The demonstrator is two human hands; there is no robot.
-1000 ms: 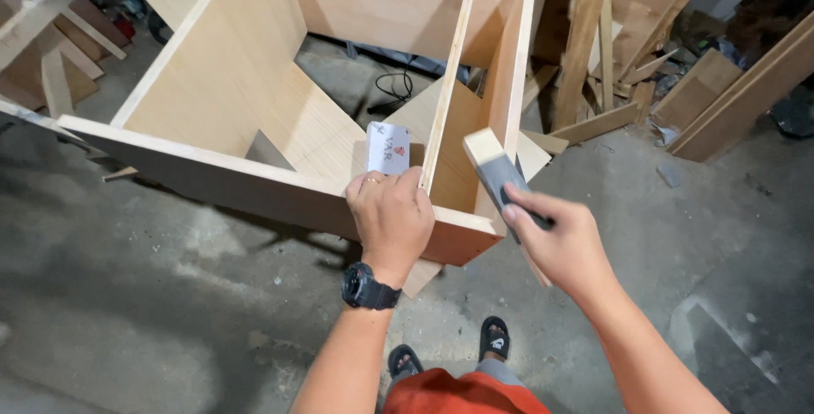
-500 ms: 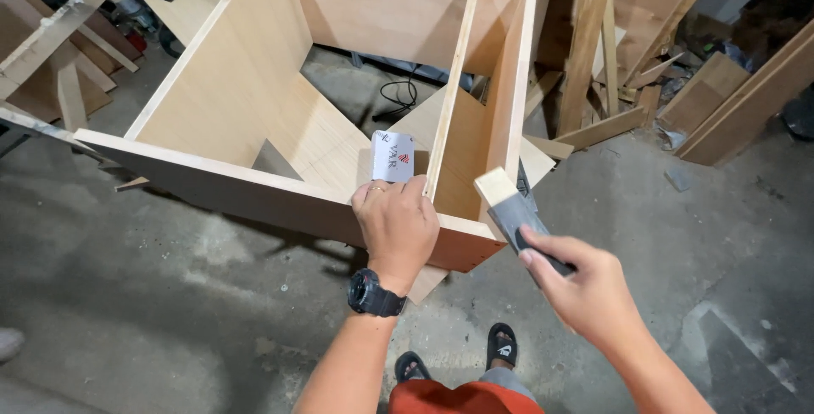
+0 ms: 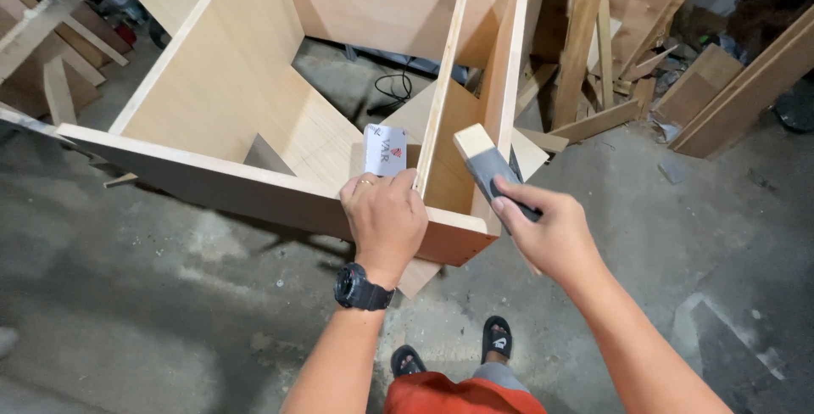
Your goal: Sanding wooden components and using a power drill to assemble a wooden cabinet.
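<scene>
- At the near corner of the plywood box [image 3: 254,117], my left hand [image 3: 386,219] is closed in a grip over the front panel's top edge, right where the upright divider [image 3: 441,117] meets it; the fingers also pinch a small white card [image 3: 384,149] that stands up behind the knuckles.
- My right hand [image 3: 547,232] has its grip shut around a wooden block wrapped in grey abrasive [image 3: 487,166], held tilted, apart from the wood, just beside the box's right side panel [image 3: 509,100].
- Risk: the card looks only lightly pinched; pressing harder on the edge could let it drop inside the box.
- Risk: the block sits close to my left knuckles; a careless stroke could scrape them.
- Risk: the divider looks thin; a sideways knock from the block might shift it.
- Floor: offcuts [image 3: 593,121] lie near my sandalled feet [image 3: 496,338]; trip hazard.
</scene>
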